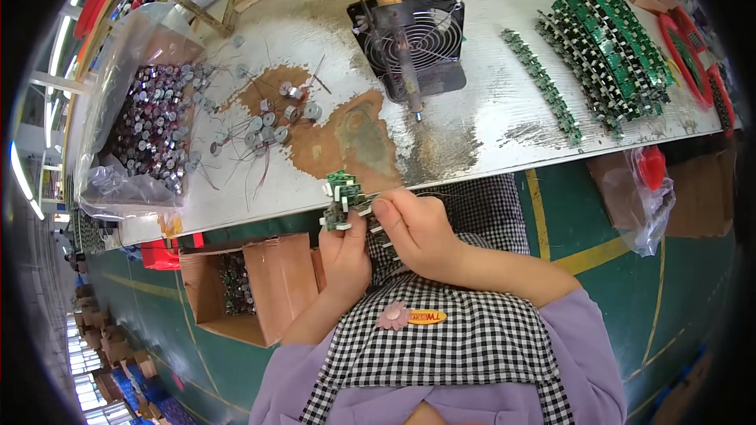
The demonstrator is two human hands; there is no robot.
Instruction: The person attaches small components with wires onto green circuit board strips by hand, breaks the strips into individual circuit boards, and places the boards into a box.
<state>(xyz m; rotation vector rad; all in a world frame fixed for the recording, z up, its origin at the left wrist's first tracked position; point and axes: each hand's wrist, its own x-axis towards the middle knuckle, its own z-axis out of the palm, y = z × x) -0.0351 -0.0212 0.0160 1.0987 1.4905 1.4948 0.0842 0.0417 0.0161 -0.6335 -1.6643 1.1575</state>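
Note:
In front of my apron, my left hand (346, 256) is closed on a small bunch of green circuit boards (340, 193) with white connectors. Its thumb presses against the lower boards. Close beside it, my right hand (420, 232) pinches a strip of circuit boards (366, 206), thumb against bent fingers. Part of this strip is hidden behind the fingers, and a few white connectors show just below them. I cannot tell whether the strip is joined to the boards in my left hand. Both hands are just off the table's front edge.
A soldering iron (403, 55) hangs point-down before a black fan (441, 31). Small round motors with wires (272, 130) lie left, beside a plastic-lined box of motors (153, 126). Board strips (606, 55) are stacked right; one strip (543, 83) lies apart. A cardboard box (279, 287) stands below.

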